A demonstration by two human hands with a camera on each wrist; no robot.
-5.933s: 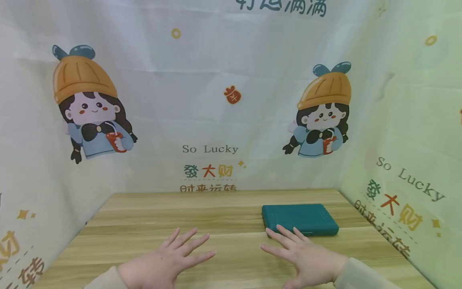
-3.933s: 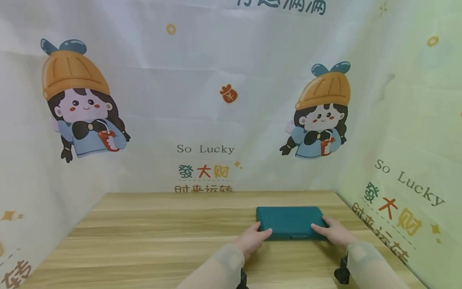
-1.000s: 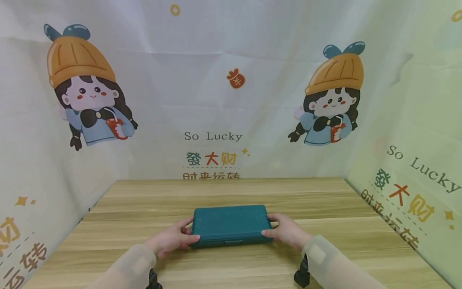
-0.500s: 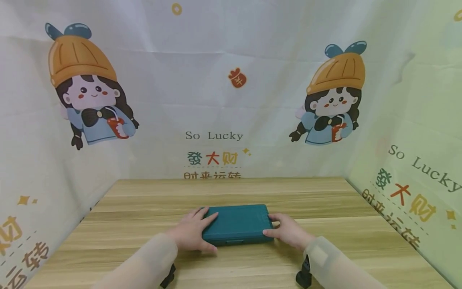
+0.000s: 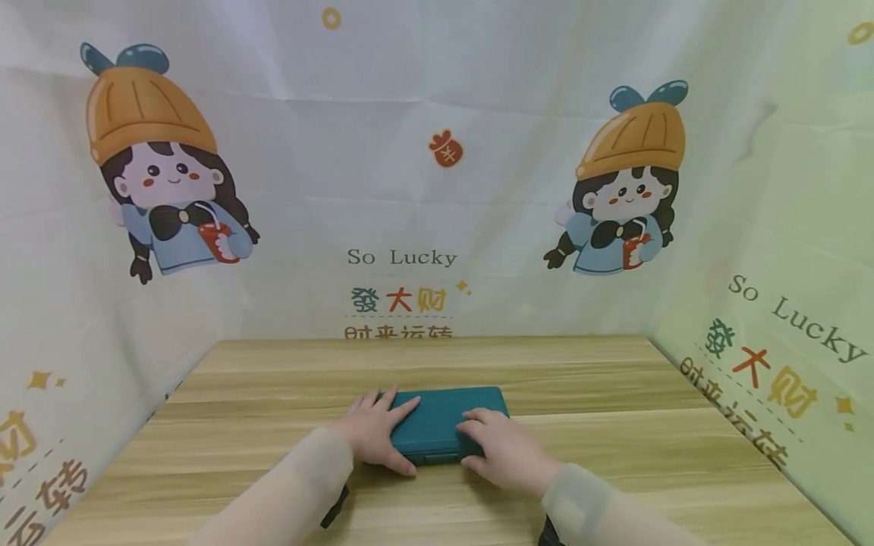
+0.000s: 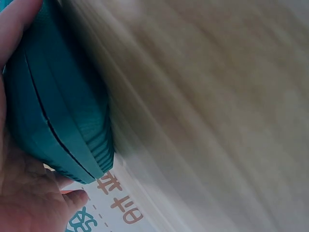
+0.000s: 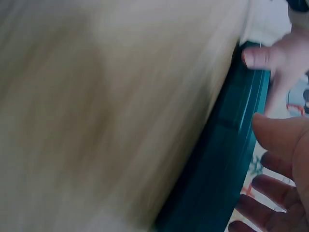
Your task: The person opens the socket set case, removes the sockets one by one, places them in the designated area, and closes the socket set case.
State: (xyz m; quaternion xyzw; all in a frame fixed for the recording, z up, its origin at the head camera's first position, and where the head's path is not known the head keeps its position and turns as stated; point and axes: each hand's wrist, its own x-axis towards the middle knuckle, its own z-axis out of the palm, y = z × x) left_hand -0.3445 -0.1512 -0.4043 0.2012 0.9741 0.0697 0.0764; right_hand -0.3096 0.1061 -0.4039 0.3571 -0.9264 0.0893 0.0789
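**Lower centre of the head view: two hands on a teal case**

At the far left of the head view, a printed backdrop (image 5: 157, 250) with a cartoon girl in an orange hat runs down to the table's left edge. Wooden table (image 5: 259, 425), pale plank grain, fills the lower part of the frame.

Left hand (image 5: 372, 432), just left of centre: lies flat over the left end of the teal hard case (image 5: 444, 425), fingers straight and spread on the lid, thumb down along the front edge. Relaxed and flat, not curled round anything. In the left wrist view the case (image 6: 53, 106) fills the upper left, its seam line plain; the palm (image 6: 24, 203) sits against it at lower left. The table there is motion-blurred.

The case itself lies flat and closed on the table, lower centre of the frame, long side toward the person; a small latch tab shows on the front edge.

Right hand (image 5: 495, 447), just right of centre: laid over the right end of the lid, fingers extended across the top, resting rather than gripping. In the right wrist view the case edge (image 7: 227, 159) runs diagonally at right, with the fingers (image 7: 270, 193) loosely spread at lower right.

Translucent pale sleeves (image 5: 601, 508) cover both forearms. At the far right, the backdrop's side panel reads "So Lucky".
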